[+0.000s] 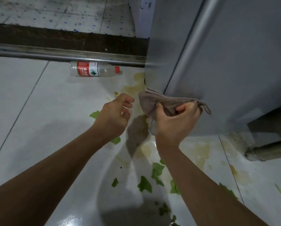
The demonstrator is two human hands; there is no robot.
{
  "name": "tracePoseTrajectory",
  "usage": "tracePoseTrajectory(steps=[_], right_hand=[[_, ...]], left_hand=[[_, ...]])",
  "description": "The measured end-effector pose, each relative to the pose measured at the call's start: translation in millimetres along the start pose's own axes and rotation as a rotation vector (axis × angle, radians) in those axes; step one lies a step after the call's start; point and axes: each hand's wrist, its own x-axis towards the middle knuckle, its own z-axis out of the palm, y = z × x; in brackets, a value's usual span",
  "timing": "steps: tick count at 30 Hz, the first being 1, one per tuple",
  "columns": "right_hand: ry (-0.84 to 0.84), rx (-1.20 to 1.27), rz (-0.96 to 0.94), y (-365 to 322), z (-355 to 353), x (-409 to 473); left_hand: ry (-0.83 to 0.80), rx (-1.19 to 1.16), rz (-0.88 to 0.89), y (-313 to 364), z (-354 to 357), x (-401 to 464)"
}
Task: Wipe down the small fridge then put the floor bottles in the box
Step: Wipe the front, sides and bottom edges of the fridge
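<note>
The small grey fridge (226,62) fills the upper right of the head view, its lower front corner near the middle. My right hand (174,121) grips a bunched grey-brown cloth (151,101) right at that lower corner. My left hand (115,115) hovers beside the cloth with loosely curled fingers and holds nothing. An empty clear plastic bottle (94,69) with a red label and red cap lies on its side on the floor by the door track. Part of a clear object (151,128) shows under my right hand; I cannot tell what it is.
The white tiled floor (30,111) carries yellowish stains (136,82) beside the fridge and several scattered green leaf scraps (156,173). A metal sliding-door track (55,54) with a dark threshold runs across the back. The fridge's dark base and foot (267,144) stand at the right.
</note>
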Motion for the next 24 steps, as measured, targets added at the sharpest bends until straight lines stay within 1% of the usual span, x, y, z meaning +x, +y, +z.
tracePoseTrajectory(steps=[2, 4, 6, 8, 10, 13, 14, 15, 17, 20, 22, 24], right_hand=[[-0.025, -0.059, 0.017, 13.5, 9.2, -12.4], [-0.048, -0.077, 0.145, 28.8, 18.2, -23.2], [-0.032, -0.057, 0.277, 39.5, 30.2, -30.9], [0.003, -0.039, 0.338, 46.2, 42.4, -37.7], [0.002, -0.049, 0.402, 57.7, 52.2, -44.1], [-0.100, -0.009, 0.653, 69.1, 56.3, -46.3], [-0.132, 0.007, 0.709, 72.2, 56.4, -45.9], [-0.156, 0.011, 0.714, 73.3, 54.5, -45.5], [-0.170, 0.014, 0.627, 72.4, 48.5, -43.0], [-0.111, 0.105, 0.479, 64.0, 36.2, -33.1], [-0.081, 0.154, 0.424, 58.8, 26.5, -26.8], [-0.090, 0.157, 0.383, 57.9, 20.7, -22.1]], left_hand=[[0.008, 0.004, -0.026, -2.1, 1.7, 0.2], [0.001, 0.005, -0.061, -4.2, 4.6, 0.1], [-0.015, 0.023, -0.077, -5.7, 8.0, -0.4], [-0.032, 0.051, -0.070, -7.8, 11.6, -1.3], [-0.048, 0.058, -0.060, -8.4, 14.8, -3.9], [-0.065, 0.048, -0.054, -5.7, 16.4, -6.2], [-0.064, 0.040, -0.044, -4.4, 16.6, -5.8], [-0.061, 0.035, -0.035, -3.0, 16.5, -5.3], [-0.051, 0.030, -0.023, 0.6, 16.6, -4.3], [-0.034, 0.017, 0.006, 5.8, 21.3, -1.9], [-0.019, 0.008, 0.016, 9.7, 25.7, 0.6], [0.009, 0.000, 0.020, 13.0, 29.4, 4.9]])
